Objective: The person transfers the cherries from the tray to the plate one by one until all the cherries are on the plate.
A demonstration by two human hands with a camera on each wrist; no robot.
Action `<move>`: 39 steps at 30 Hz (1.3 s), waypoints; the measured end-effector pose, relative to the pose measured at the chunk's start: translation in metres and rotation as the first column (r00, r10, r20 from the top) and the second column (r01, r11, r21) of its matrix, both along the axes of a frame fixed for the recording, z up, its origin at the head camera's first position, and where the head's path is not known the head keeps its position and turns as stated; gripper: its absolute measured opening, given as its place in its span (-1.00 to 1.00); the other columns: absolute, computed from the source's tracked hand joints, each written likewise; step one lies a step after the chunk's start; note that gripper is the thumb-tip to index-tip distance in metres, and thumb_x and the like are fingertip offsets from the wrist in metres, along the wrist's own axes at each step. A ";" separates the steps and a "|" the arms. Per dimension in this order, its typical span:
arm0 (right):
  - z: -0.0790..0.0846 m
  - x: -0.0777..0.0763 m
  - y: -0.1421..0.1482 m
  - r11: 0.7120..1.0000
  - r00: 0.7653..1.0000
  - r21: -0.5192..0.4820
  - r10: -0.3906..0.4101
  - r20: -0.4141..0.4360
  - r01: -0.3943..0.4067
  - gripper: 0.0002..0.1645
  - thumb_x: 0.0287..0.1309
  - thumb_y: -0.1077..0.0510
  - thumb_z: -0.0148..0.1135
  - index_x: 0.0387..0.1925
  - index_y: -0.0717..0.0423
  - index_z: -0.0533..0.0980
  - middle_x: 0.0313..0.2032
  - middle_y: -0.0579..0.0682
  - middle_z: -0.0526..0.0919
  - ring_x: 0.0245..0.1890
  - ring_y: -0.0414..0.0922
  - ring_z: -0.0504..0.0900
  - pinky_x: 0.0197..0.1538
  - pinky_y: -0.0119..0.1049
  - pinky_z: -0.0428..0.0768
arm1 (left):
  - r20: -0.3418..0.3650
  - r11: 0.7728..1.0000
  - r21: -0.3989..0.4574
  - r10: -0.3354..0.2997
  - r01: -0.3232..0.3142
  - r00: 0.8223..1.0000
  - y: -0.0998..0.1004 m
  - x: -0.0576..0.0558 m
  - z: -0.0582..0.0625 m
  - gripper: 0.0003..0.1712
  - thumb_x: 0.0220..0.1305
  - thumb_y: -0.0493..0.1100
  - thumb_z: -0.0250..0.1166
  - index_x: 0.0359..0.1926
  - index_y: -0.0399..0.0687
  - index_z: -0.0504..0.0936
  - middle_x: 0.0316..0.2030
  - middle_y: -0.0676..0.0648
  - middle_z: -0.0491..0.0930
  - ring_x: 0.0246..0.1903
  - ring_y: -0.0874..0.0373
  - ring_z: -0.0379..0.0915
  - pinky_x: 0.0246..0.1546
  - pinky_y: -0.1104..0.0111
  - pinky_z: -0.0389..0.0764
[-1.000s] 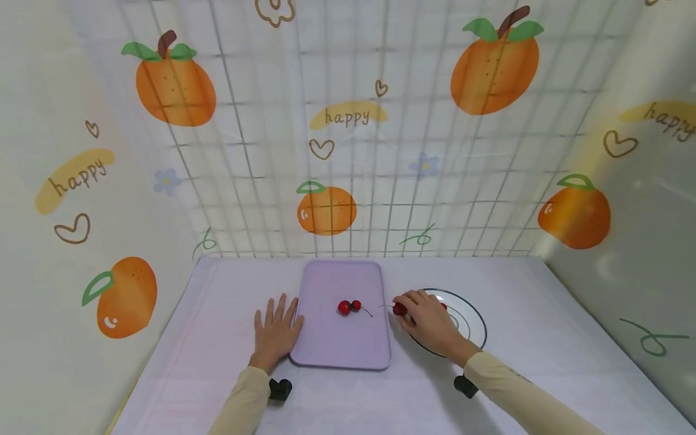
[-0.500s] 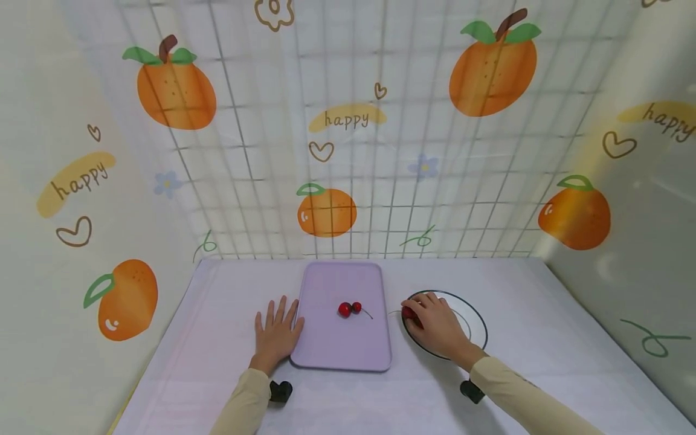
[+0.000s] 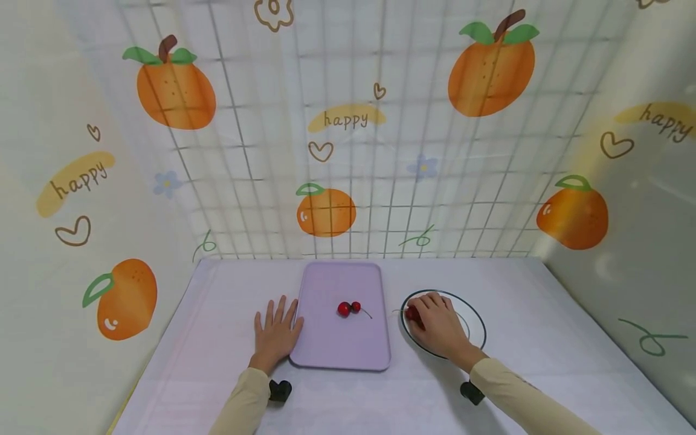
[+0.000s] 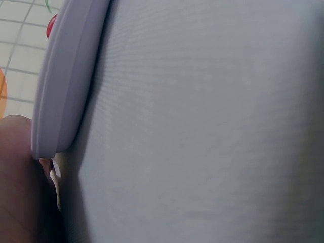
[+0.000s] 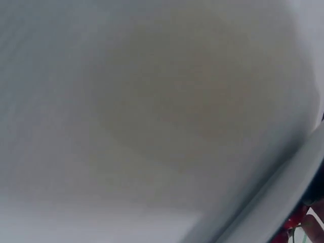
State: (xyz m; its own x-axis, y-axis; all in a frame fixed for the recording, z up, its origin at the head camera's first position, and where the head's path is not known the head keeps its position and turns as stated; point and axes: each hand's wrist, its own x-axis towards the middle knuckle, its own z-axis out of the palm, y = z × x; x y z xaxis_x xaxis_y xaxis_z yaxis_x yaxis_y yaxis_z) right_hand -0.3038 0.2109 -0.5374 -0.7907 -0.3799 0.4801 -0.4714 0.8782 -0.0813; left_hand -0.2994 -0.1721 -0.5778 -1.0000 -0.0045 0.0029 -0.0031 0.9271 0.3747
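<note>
My right hand (image 3: 439, 326) is over the left part of a white, dark-rimmed plate (image 3: 476, 320). Its curled fingers pinch a dark red cherry (image 3: 413, 313), whose stem sticks out to the left past the rim. In the right wrist view, red cherries (image 5: 296, 217) and fingertips (image 5: 313, 229) show at the lower right corner, beyond the plate's edge. My left hand (image 3: 276, 335) lies flat with fingers spread, thumb side against the left edge of a lilac tray (image 3: 339, 347). On the tray sit a larger cherry (image 3: 344, 309) and a smaller stemmed one (image 3: 356, 307), side by side.
A white cloth (image 3: 228, 290) covers the table. Behind it hangs a white curtain (image 3: 348, 163) printed with oranges, over a wire grid. Dark wrist-camera pieces (image 3: 280, 391) sit below each wrist. A narrow strip of cloth separates tray and plate.
My right hand has drawn back to the right with the cherry, from the gap beside the tray to over the plate. Another cherry glimpsed behind the hand is now hidden. My left hand stays put.
</note>
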 end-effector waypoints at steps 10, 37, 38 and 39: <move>0.000 -0.002 -0.005 1.000 1.000 -0.026 -0.002 -0.010 0.002 -0.64 0.12 0.15 0.40 -0.03 0.14 0.61 -0.09 0.09 0.73 0.09 0.14 0.57 0.21 0.21 0.48 | 0.003 1.000 0.007 0.006 -0.006 1.000 0.001 -0.001 0.000 -0.28 0.59 0.28 -0.21 0.63 0.20 0.09 0.68 -0.06 -0.11 0.68 -0.19 -0.38 0.59 -0.27 -0.37; 0.013 -0.011 -0.077 0.999 0.979 0.043 -0.001 0.205 -0.008 -0.72 0.22 0.15 0.43 -0.03 0.05 0.66 -0.17 0.00 0.74 -0.03 0.00 0.54 0.25 0.08 0.50 | -0.012 1.000 0.011 0.011 -0.011 1.000 0.000 -0.003 -0.004 -0.29 0.57 0.28 -0.19 0.63 0.25 0.09 0.68 -0.03 -0.11 0.68 -0.17 -0.37 0.60 -0.25 -0.37; 0.012 -0.011 -0.078 0.999 0.977 0.037 0.003 0.213 -0.011 -0.72 0.21 0.16 0.44 -0.04 0.06 0.66 -0.16 0.01 0.74 -0.03 0.01 0.54 0.24 0.08 0.50 | -0.013 1.000 0.015 0.010 -0.010 1.000 0.000 -0.003 -0.003 -0.29 0.57 0.27 -0.18 0.63 0.25 0.10 0.68 -0.04 -0.10 0.68 -0.18 -0.36 0.60 -0.25 -0.37; 0.012 -0.011 -0.080 0.999 0.976 0.032 0.008 0.218 -0.015 -0.72 0.21 0.16 0.44 -0.04 0.07 0.66 -0.15 0.02 0.74 -0.03 0.01 0.53 0.23 0.08 0.50 | -0.016 1.000 0.021 0.009 -0.008 1.000 0.000 -0.003 -0.003 -0.29 0.57 0.26 -0.16 0.62 0.23 0.12 0.68 -0.05 -0.08 0.68 -0.19 -0.34 0.59 -0.26 -0.36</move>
State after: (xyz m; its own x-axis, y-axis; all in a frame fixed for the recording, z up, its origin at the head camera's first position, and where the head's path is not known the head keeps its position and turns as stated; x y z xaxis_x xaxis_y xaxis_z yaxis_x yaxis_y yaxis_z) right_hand -0.3151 0.1314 -0.5254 -0.8703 -0.4026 0.2839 -0.4557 0.8767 -0.1539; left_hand -0.3021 -0.1716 -0.5804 -0.9997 -0.0134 0.0189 -0.0049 0.9190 0.3943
